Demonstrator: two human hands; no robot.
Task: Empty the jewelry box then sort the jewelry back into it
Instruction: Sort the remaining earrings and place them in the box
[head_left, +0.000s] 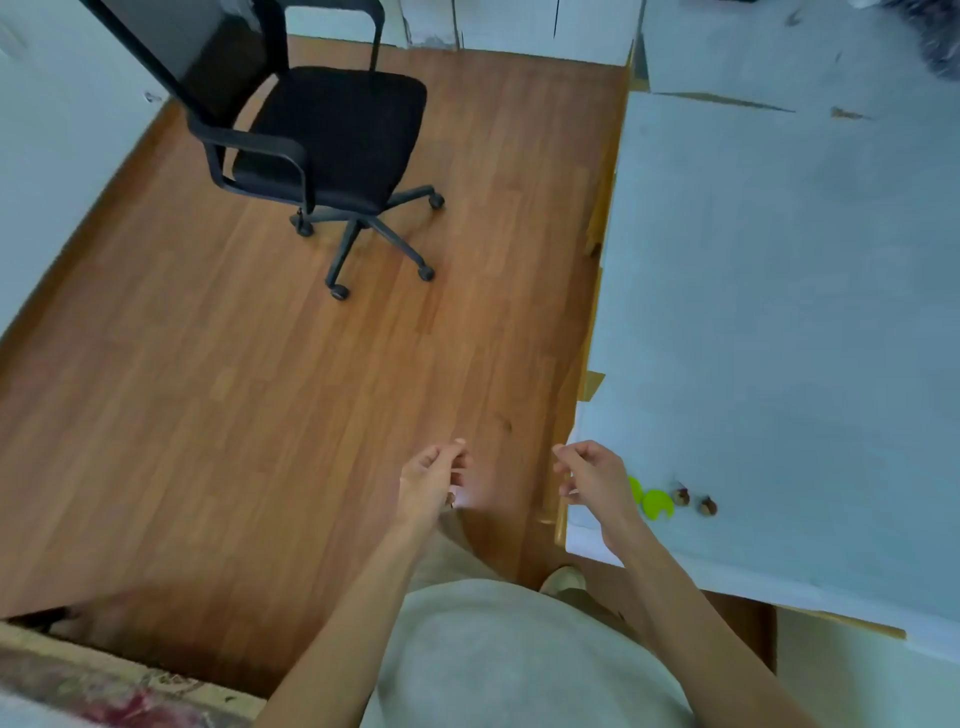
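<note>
Seen from the head camera, a person stands beside a white-covered table (779, 312), both hands raised over the wood floor (260, 389). The left hand (431, 480) has curled fingers with something small and blurred at them; whether it grips this cannot be told. The right hand (589, 475) hangs loosely curled, holding nothing, at the table's near edge. Two green discs (655, 503) and two small brown jewelry pieces (695, 501) lie on the table just beside that hand. A black office chair (332, 130) stands well apart from the table.
</note>
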